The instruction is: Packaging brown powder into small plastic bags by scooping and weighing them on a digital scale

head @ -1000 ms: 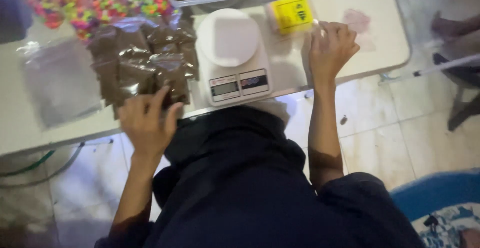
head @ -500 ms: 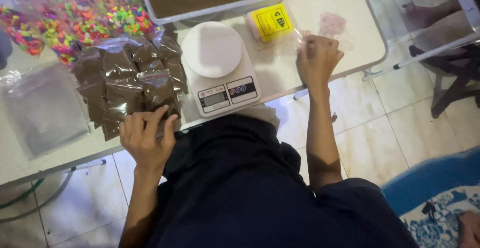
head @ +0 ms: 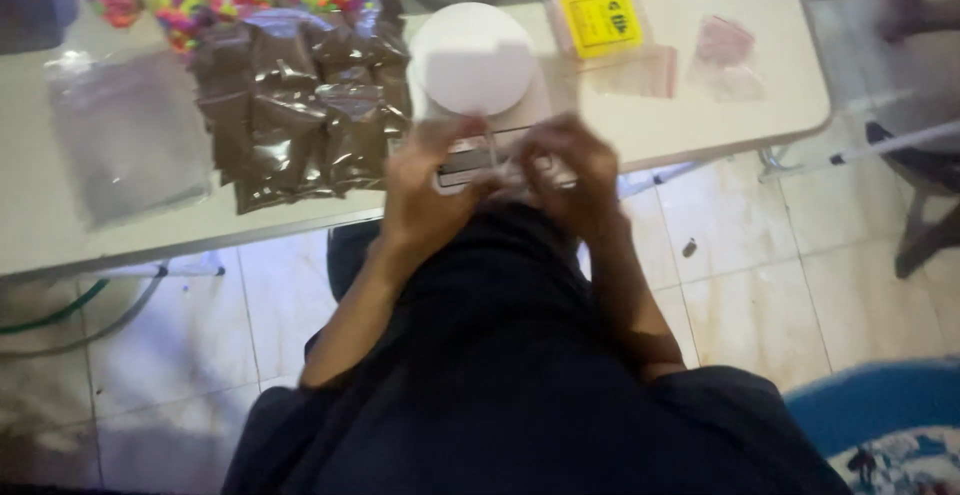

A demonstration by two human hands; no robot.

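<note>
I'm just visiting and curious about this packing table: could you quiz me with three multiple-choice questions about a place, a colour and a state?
1. The brown packets lie where?
A. left of the scale
B. on the floor
C. on the scale

2. The flat packet right of the scale is:
A. blue
B. yellow
C. black

3. The left hand and right hand are:
A. far apart
B. under the table
C. close together before the scale

Answers: 1 A, the packets sit beside the platform's left edge. 2 B, its face is bright yellow. 3 C, both hands meet at the scale's front.
</note>
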